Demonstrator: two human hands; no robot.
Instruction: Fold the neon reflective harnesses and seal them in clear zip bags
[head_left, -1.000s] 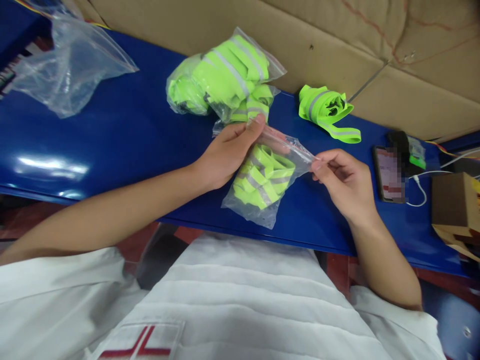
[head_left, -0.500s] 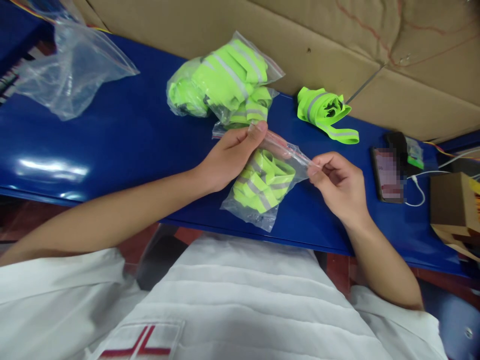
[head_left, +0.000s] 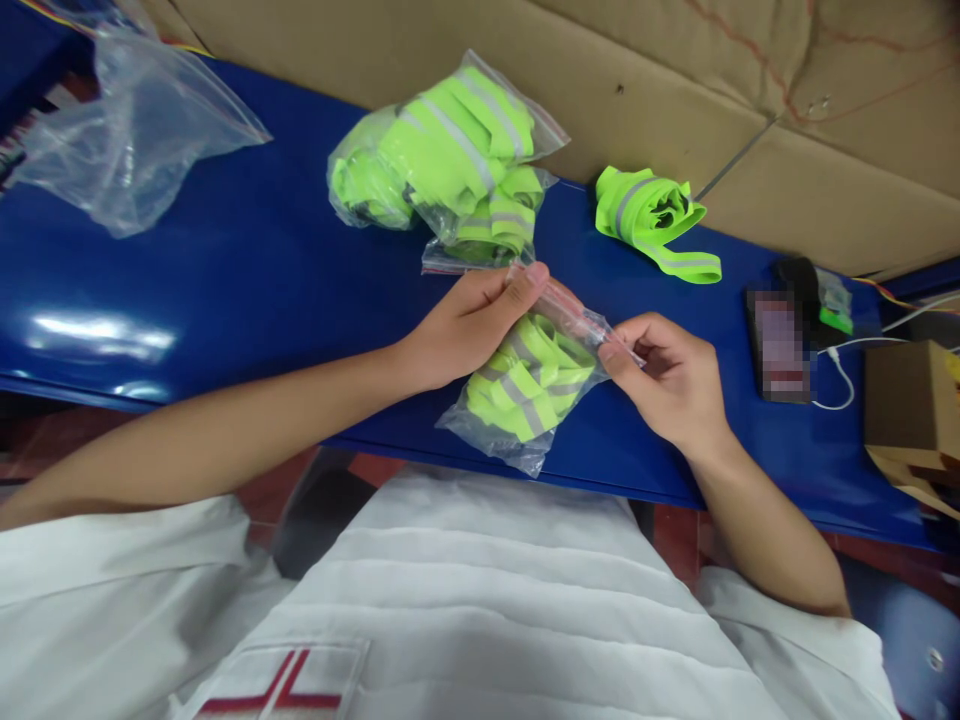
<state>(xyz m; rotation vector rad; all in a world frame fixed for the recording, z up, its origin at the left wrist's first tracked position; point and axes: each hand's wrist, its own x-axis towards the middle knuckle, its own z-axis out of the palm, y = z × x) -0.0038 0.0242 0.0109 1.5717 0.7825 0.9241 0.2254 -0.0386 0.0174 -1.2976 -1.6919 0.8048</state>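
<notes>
A clear zip bag (head_left: 487,432) with a folded neon-green strap (head_left: 529,385) inside hangs between my hands, over the front part of the blue table. My left hand (head_left: 469,325) pinches the bag's top edge near its left end, thumb on top. At the right end of the same edge, my right hand (head_left: 667,375) pinches the plastic between thumb and fingers. Just behind my left hand lie several bagged neon-green straps (head_left: 450,150), piled together. A loose rolled strap (head_left: 649,215) with a grey stripe sits farther right, one end trailing out.
Crumpled clear plastic (head_left: 139,140) lies at the back left of the blue table (head_left: 247,230). On the right are a phone (head_left: 781,345), a white cable (head_left: 847,375) and an open cardboard box (head_left: 904,400). Brown cardboard (head_left: 585,80) runs along the back.
My right hand has moved slightly left, closer to my left hand, and the bag's top edge is less stretched. My left hand has shifted a little right and nearer to me.
</notes>
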